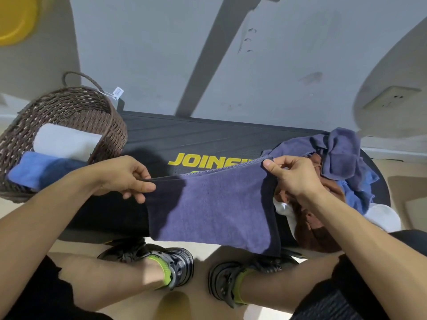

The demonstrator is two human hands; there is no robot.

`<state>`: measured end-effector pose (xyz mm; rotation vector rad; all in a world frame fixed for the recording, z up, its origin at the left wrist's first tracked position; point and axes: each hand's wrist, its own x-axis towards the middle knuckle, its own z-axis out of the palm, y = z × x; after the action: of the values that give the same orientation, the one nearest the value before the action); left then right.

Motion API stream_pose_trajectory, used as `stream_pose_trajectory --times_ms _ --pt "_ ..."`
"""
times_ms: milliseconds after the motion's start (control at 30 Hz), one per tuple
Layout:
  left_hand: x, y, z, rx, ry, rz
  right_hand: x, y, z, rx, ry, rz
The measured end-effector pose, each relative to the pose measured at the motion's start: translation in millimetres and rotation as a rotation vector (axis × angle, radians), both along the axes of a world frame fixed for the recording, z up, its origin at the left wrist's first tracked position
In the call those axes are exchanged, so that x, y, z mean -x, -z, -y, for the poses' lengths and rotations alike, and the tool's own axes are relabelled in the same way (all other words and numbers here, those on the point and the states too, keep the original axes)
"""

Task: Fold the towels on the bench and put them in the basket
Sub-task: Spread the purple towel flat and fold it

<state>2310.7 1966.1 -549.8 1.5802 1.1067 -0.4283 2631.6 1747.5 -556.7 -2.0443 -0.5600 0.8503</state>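
A purple towel (215, 209) hangs stretched between my hands over the black bench (196, 137) with yellow lettering. My left hand (124, 176) pinches its upper left corner. My right hand (293, 179) pinches the upper right corner. The towel's lower edge drapes past the bench's near side. On the bench's right end lies a loose heap of towels (342, 162): purple, blue, brown and white. A woven brown basket (108, 125) stands on the left end and holds a folded white towel (67, 140) and a folded blue towel (39, 169).
A grey wall (161, 54) rises right behind the bench. My two feet in dark sandals (175, 266) stand on the tan floor under the towel. A yellow round object (13, 19) sits at the top left. A wall socket (392, 98) is at the right.
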Motion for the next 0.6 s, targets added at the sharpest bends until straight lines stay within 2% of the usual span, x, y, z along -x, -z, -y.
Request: stream_pose_trajectory --times_ms 67,300,433,600 --pt "0 3 -3 -0.068 -0.017 -0.002 -1 0 -4 0.006 -0.012 0.002" --pt "0 22 -12 -0.273 -0.296 0.161 -5 6 -37 0.101 -0.024 0.128" --pt "-1 39 -16 -0.348 -0.286 0.128 -3 15 -51 0.225 -0.077 0.169" --pt "-16 54 -27 -0.304 -0.343 0.104 -6 27 -61 0.318 -0.076 0.166"
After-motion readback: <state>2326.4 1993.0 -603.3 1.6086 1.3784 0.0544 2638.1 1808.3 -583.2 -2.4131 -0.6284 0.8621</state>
